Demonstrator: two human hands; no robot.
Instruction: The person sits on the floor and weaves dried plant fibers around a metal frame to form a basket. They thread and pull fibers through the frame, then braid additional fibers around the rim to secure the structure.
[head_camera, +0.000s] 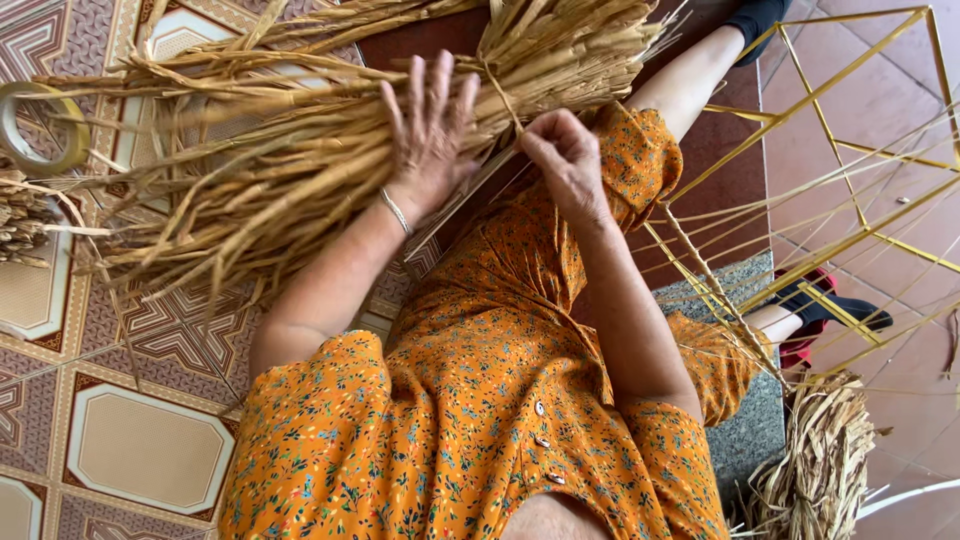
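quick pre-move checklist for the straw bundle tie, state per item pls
1. Left hand flat on the straw bundle, fingers spread: ok.
2. Right hand pinched shut on the binding strand: ok.
3. Strand running taut from the pinch up to the bundle's neck: ok.
4. Knot finished: cannot tell, hidden by straw.
5. Tape roll lying on the tiled floor beyond the bundle: ok.
6. Loose yellow strips apart from both hands: ok.

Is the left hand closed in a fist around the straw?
No, the left hand lies flat with fingers spread on the straw bundle, while the right hand pinches a strand.
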